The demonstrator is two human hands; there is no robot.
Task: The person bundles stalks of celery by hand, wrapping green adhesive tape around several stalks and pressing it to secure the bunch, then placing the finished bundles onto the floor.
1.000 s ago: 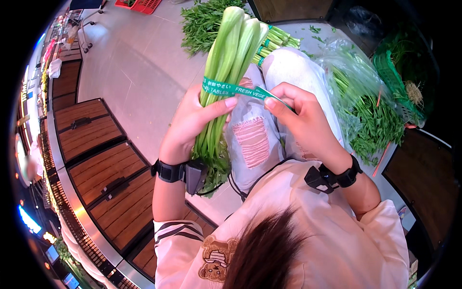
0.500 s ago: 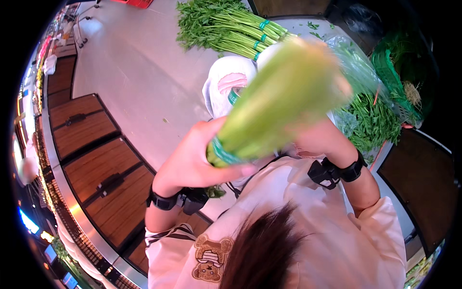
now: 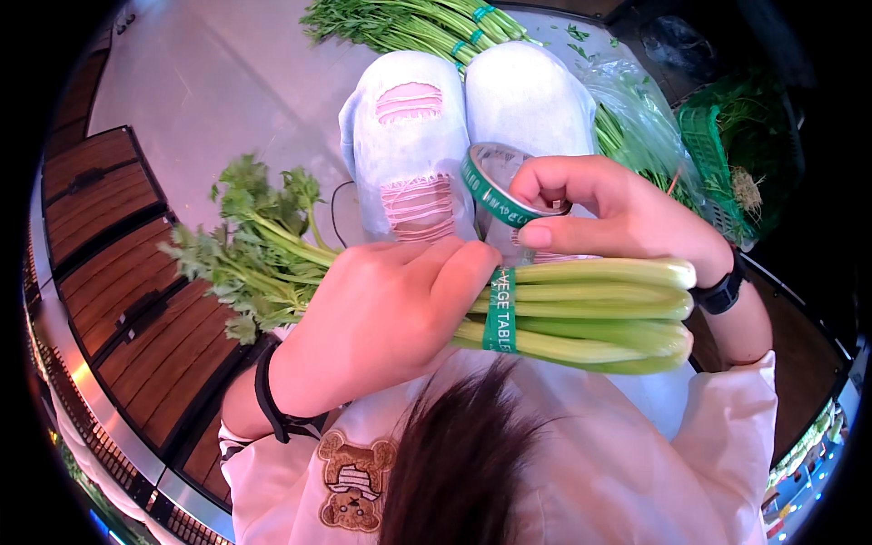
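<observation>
A bunch of celery (image 3: pixel 599 313) lies level across my lap, with its pale cut ends to the right and its leaves to the left. My left hand (image 3: pixel 391 304) is closed over the stalks from above. Just right of its fingertips, a green printed tape band (image 3: pixel 501 313) wraps the stalks. My right hand (image 3: pixel 609 213) grips a roll of green tape (image 3: pixel 495 200) by its right side, thumb outside and fingers partly inside the ring. The roll is just above the bunch, before my knees. Whether the band still joins the roll is hidden by my left fingers.
Beyond my knees (image 3: pixel 527 91), leafy green bundles with green bands (image 3: pixel 472 36) lie on the floor. At right are a clear plastic bag (image 3: pixel 636 95) over greens and a green crate (image 3: pixel 704 145) with rooted greens. Wood-panelled cabinets (image 3: pixel 109 218) line the left.
The celery has come down from a raised slant to lie level across my lap. My left hand has shifted along the stalks, off the band. My right hand has taken hold of the tape roll.
</observation>
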